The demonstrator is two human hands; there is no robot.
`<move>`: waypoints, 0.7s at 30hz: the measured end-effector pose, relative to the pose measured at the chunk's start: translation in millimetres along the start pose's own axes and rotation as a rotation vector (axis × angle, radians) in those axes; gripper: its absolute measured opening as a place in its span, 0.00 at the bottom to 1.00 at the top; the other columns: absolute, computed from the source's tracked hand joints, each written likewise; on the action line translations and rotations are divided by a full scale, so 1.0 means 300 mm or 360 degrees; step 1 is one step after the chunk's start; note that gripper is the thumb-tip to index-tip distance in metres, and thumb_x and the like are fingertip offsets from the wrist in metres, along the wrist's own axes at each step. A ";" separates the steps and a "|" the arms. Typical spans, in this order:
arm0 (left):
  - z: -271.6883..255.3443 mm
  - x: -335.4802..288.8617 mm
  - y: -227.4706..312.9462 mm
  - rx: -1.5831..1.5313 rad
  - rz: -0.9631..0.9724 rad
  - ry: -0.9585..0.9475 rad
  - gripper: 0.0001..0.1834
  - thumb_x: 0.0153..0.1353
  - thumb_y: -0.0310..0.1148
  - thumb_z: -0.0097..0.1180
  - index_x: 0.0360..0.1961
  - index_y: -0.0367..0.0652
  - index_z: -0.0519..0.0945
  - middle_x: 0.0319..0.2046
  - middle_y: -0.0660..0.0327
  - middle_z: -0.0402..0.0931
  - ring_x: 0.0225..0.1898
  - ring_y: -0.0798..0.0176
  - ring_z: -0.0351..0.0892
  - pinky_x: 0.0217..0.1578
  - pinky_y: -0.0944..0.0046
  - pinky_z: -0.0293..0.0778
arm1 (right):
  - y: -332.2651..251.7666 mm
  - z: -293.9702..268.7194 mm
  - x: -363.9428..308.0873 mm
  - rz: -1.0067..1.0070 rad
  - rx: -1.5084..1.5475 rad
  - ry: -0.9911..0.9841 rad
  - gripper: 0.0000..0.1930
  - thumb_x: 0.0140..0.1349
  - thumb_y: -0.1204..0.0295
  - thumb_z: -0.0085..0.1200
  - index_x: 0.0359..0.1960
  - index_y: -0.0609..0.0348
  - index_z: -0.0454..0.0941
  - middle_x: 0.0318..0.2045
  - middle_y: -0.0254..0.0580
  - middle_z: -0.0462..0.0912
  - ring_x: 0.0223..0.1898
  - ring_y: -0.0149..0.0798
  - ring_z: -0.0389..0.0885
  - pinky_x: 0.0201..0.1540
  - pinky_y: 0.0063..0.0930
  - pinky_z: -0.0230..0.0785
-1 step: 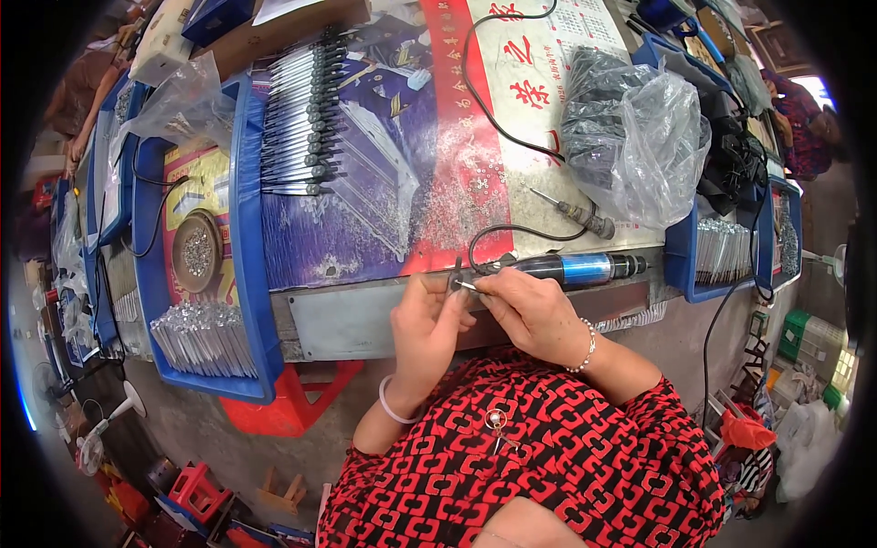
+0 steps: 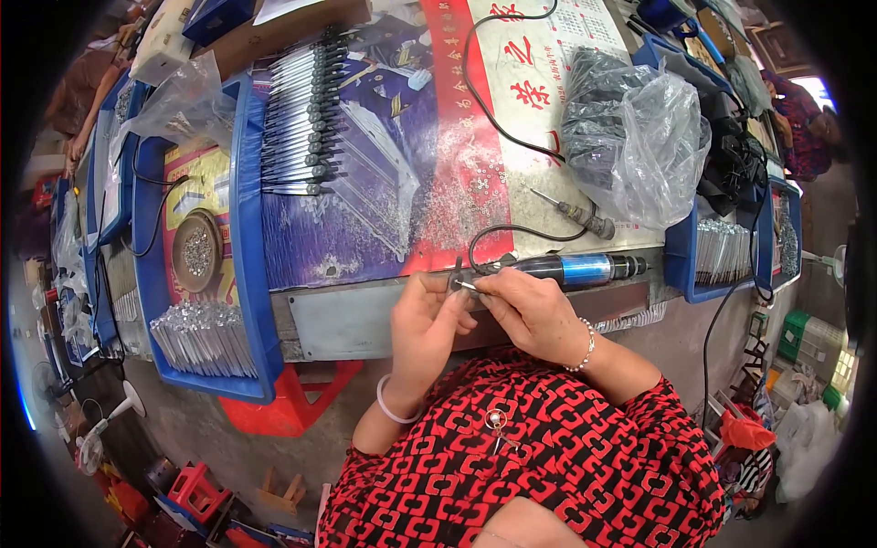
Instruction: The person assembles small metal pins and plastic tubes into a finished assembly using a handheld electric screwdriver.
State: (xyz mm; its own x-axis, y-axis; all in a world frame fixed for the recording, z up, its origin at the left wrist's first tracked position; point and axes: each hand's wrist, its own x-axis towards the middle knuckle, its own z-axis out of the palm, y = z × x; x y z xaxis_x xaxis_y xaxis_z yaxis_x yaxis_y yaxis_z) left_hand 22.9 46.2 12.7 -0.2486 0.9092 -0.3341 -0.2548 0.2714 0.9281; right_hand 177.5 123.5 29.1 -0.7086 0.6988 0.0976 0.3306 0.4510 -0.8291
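Observation:
At the table's front edge, my left hand [image 2: 427, 318] pinches a small dark part [image 2: 458, 272] between thumb and fingers. My right hand [image 2: 532, 312] closes on a short, thin silver rod [image 2: 467, 286] whose end meets the dark part. Fingers hide much of both pieces, so I cannot tell how they join. Just beyond the right hand lies a cylindrical power screwdriver [image 2: 585, 268] with a blue band. A small hand screwdriver [image 2: 577, 216] rests farther back. Silver rods with dark ends [image 2: 301, 123] lie in a row on the table's left.
A blue tray [image 2: 258, 310] at left contains silver strips [image 2: 206, 340] and a round dish [image 2: 217, 245] of small metal bits. A clear plastic bag [image 2: 662, 146] of dark parts sits at right, near another blue tray [image 2: 678, 265]. Black cable [image 2: 470, 73] crosses the table. Tiny rings [image 2: 484, 178] lie scattered.

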 end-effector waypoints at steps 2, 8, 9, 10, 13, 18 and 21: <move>-0.019 0.007 0.004 -0.0314 -0.0148 -0.0103 0.06 0.64 0.25 0.52 0.38 0.36 0.68 0.29 0.58 0.77 0.24 0.73 0.76 0.24 0.75 0.74 | 0.005 0.003 0.002 -0.0017 0.0092 0.0014 0.08 0.59 0.80 0.52 0.40 0.65 0.74 0.26 0.46 0.75 0.24 0.45 0.77 0.27 0.32 0.69; -0.031 0.012 0.003 -0.0772 -0.0271 -0.0245 0.07 0.64 0.25 0.52 0.39 0.37 0.68 0.29 0.57 0.78 0.24 0.71 0.77 0.23 0.76 0.73 | -0.009 0.015 0.025 0.0001 0.0238 0.0086 0.08 0.60 0.78 0.51 0.40 0.61 0.74 0.30 0.47 0.78 0.28 0.50 0.79 0.28 0.37 0.71; -0.032 0.015 0.003 -0.0762 -0.0269 -0.0220 0.07 0.64 0.25 0.52 0.40 0.36 0.69 0.29 0.57 0.78 0.23 0.71 0.77 0.23 0.76 0.73 | -0.011 0.010 0.029 0.0023 0.0248 0.0082 0.08 0.59 0.79 0.52 0.41 0.63 0.74 0.29 0.48 0.77 0.28 0.48 0.79 0.30 0.34 0.71; -0.033 0.018 0.003 -0.0752 -0.0267 -0.0195 0.07 0.63 0.25 0.53 0.40 0.36 0.69 0.29 0.57 0.78 0.23 0.71 0.77 0.23 0.76 0.73 | -0.013 0.004 0.033 0.0044 0.0257 0.0079 0.09 0.59 0.79 0.53 0.41 0.65 0.74 0.29 0.49 0.77 0.29 0.46 0.80 0.31 0.30 0.71; -0.041 0.021 0.006 -0.0626 -0.0297 -0.0107 0.08 0.63 0.25 0.52 0.42 0.35 0.69 0.29 0.58 0.77 0.23 0.71 0.76 0.23 0.76 0.73 | -0.006 -0.027 0.058 0.0062 -0.0104 0.0064 0.11 0.58 0.78 0.53 0.43 0.62 0.74 0.33 0.48 0.79 0.31 0.47 0.80 0.32 0.32 0.72; -0.032 0.024 0.009 -0.0499 -0.0209 0.0018 0.13 0.63 0.25 0.52 0.48 0.35 0.68 0.27 0.58 0.78 0.20 0.72 0.76 0.20 0.77 0.71 | -0.027 -0.058 0.086 0.0113 -0.0808 -0.0172 0.11 0.55 0.76 0.50 0.42 0.56 0.72 0.28 0.41 0.74 0.26 0.46 0.79 0.24 0.38 0.70; -0.035 0.024 0.006 -0.0470 -0.0151 0.0066 0.16 0.64 0.25 0.52 0.51 0.36 0.66 0.27 0.59 0.78 0.20 0.73 0.76 0.20 0.77 0.71 | -0.058 -0.074 0.094 0.0077 -0.0864 -0.0130 0.10 0.54 0.75 0.49 0.40 0.55 0.72 0.27 0.40 0.74 0.26 0.45 0.79 0.24 0.38 0.70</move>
State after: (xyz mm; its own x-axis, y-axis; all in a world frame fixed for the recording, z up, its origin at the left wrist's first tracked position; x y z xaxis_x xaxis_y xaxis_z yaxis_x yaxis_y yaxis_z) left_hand 10.8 49.9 10.2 -0.2470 0.8690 -0.4288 -0.5376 0.2453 0.8067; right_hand 165.7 147.6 58.5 -0.7233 0.6905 0.0055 0.6229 0.6560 -0.4263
